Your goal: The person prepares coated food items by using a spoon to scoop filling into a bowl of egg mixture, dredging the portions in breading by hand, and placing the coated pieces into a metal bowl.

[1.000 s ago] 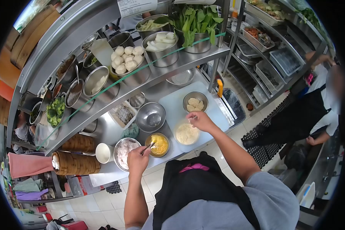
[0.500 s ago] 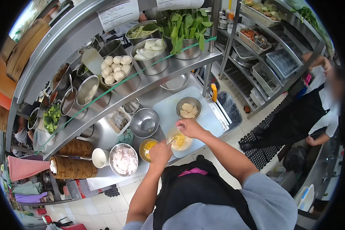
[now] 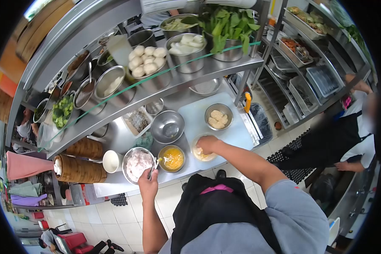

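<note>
A pink cloth point(image 3: 29, 166) hangs at the left end, beside bamboo steamers point(image 3: 81, 169) and a white cup point(image 3: 113, 161). Next comes a bowl of pinkish paste point(image 3: 123, 166), the left hand point(image 3: 148, 183) at its near rim pinching a slim utensil point(image 3: 155, 166) with yellow bits on its tip. The egg bowl point(image 3: 172, 171) sits just right of that, a steel bowl point(image 3: 169, 127) behind; the pot-laden shelf point(image 3: 178, 83) juts over the counter's back, partly blocking it. The right hand point(image 3: 207, 145) dips into the crumb bowl point(image 3: 192, 149), covering much of it; I can't tell whether its fingers grip anything. Beyond are the coated-pieces bowl point(image 3: 216, 107), on a cutting board point(image 3: 240, 131), and another person point(image 3: 328, 139).
</note>
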Tool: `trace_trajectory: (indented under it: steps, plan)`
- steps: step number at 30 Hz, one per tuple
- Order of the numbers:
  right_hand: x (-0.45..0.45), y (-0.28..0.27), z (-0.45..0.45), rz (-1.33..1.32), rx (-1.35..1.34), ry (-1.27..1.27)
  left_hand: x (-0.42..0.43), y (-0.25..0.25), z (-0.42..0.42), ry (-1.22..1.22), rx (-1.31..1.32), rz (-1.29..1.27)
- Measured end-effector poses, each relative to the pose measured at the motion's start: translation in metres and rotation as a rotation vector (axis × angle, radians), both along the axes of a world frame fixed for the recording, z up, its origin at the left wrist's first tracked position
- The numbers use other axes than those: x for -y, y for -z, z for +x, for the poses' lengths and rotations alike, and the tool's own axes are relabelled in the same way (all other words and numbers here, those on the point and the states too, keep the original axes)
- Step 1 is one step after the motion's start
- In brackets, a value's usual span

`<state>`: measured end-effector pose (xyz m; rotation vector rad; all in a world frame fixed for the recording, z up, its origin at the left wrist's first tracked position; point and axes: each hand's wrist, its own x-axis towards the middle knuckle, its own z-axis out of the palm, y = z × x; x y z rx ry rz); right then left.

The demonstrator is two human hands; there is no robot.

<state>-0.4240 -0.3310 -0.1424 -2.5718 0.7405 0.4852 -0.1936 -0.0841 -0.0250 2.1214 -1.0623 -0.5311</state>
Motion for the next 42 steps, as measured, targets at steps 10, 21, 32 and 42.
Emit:
trace_trajectory:
  steps: [10,21,32,42]
  plan:
    - [-0.044,-0.025,-0.008,-0.213,0.16,0.338,-0.061,0.023,0.113,-0.119,-0.049,-0.129]
    - [-0.017,0.072,0.006,0.035,0.294,0.486,-0.073,0.04,0.151,-0.004,0.049,-0.103]
    - [-0.06,-0.013,0.013,-0.21,0.168,0.386,-0.057,0.039,0.137,-0.055,-0.071,-0.187]
    - [-0.017,-0.045,-0.014,-0.055,0.28,0.558,-0.042,0.019,0.12,-0.046,0.006,-0.165]
